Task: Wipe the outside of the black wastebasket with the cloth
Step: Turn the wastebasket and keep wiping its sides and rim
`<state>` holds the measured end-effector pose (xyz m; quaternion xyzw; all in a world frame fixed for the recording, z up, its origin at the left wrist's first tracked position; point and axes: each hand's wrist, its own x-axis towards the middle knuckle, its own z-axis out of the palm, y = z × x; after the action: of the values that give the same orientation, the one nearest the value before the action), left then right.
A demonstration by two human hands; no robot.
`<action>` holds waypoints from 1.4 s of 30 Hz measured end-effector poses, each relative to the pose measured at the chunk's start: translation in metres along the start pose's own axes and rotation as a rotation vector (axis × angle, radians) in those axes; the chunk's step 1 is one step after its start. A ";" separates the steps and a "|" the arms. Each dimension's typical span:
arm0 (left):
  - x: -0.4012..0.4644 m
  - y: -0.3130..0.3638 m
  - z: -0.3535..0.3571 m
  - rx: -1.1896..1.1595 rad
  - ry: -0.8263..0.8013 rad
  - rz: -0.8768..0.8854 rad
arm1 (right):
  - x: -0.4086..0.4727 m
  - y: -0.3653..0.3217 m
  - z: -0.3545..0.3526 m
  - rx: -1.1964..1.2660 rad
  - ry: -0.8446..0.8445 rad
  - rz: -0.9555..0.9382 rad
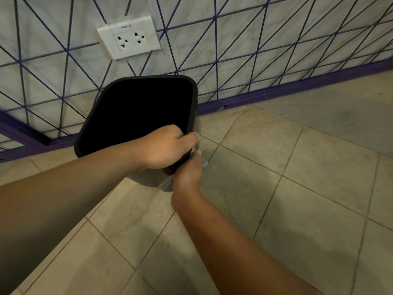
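The black wastebasket (136, 111) stands on the tiled floor against the wall, its square dark opening facing me. My left hand (163, 146) grips its near right rim, fingers curled inside and thumb over the edge. Just below, my right hand (188, 172) presses a light grey cloth (167, 184) against the basket's outer right side. Only bits of the cloth show around the hand, and the basket's lower body is hidden behind both hands.
A white double wall socket (128, 38) sits on the wall above the basket. The pale wall carries purple diagonal lines, with a purple baseboard (276, 92) along its foot. Beige floor tiles (297, 188) stretch to the right and toward me.
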<state>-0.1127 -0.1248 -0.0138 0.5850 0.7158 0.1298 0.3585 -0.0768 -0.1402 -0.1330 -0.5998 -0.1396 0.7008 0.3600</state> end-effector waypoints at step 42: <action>0.001 0.000 -0.001 0.006 0.018 -0.024 | 0.023 0.022 -0.007 0.211 -0.050 0.136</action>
<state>-0.1130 -0.1234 -0.0135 0.5763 0.7263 0.1287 0.3518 -0.0778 -0.1423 -0.1653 -0.5492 -0.0332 0.7490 0.3692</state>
